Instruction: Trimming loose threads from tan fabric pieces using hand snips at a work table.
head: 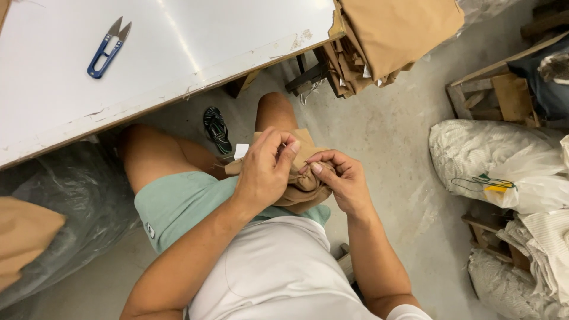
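A tan fabric piece is bunched on my lap over my green shorts. My left hand pinches its upper edge between thumb and fingers. My right hand grips the same cloth right beside it, fingertips almost touching the left ones. A small white tag sticks out of the fabric to the left of my left hand. Part of the cloth is hidden under both hands.
A white table fills the upper left, with blue thread snips on it. Folded tan cloth hangs off its right end. White sacks and wooden frames stand on the right. A sandal lies on the concrete floor.
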